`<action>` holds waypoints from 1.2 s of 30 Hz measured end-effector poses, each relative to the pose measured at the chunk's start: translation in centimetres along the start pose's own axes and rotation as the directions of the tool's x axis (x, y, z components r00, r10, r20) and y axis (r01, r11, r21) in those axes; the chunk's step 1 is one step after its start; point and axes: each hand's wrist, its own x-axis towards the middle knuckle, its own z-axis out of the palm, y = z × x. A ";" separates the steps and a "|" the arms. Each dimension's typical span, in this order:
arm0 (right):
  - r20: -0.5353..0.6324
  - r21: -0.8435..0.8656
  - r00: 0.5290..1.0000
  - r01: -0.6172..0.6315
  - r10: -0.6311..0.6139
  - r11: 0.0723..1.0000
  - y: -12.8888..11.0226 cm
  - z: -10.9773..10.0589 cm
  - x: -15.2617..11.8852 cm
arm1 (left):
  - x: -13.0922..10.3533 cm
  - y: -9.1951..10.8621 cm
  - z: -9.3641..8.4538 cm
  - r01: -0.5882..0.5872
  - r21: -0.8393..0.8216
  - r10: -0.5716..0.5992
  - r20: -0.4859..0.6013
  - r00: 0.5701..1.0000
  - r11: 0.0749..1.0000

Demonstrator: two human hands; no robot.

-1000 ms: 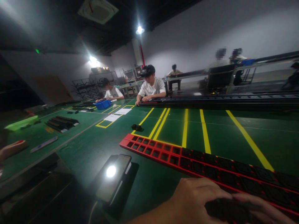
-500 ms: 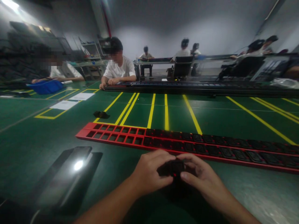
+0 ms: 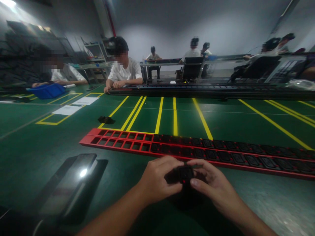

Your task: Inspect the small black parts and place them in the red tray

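A small black block-like part [image 3: 186, 173] with a red spot on its front is held between my two hands, just above the green table. My left hand [image 3: 161, 180] is closed around its left side, thumb below and fingers over the top. The thumb and curled fingers of my right hand [image 3: 209, 180] grip its right edge. Just beyond the hands lies a long red tray [image 3: 118, 147] with two rows of square pockets. Dark flat parts [image 3: 238, 159] fill the pockets to the right, while those at the left end show bare openings.
A phone-like slab [image 3: 71, 183] with a bright reflection lies at left. A small dark object [image 3: 106, 120] rests behind the tray. White sheets [image 3: 65, 110], a blue bin [image 3: 46, 91] and long black rails [image 3: 197, 93] are farther back. Several people sit at tables beyond.
The view has shifted very slightly. Both hands keep the black part in nearly the same place, with the right fingers raised a little and its front showing slightly more.
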 end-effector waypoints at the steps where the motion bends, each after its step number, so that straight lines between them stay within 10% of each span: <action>1: -0.009 0.016 1.000 0.001 -0.001 1.000 0.0 0.0 0.0 | 0.0 0.0 0.0 -0.002 0.000 0.002 -0.002 1.000 1.000; 10: -0.122 0.002 0.990 0.067 -0.066 0.998 -0.9 -0.2 0.4 | 0.0 0.0 0.1 -0.017 -0.005 0.017 -0.001 1.000 1.000; 36: 0.047 0.013 0.998 -0.033 0.033 0.999 -0.7 0.2 0.3 | -0.1 0.1 0.3 0.030 0.049 -0.029 -0.036 0.999 0.998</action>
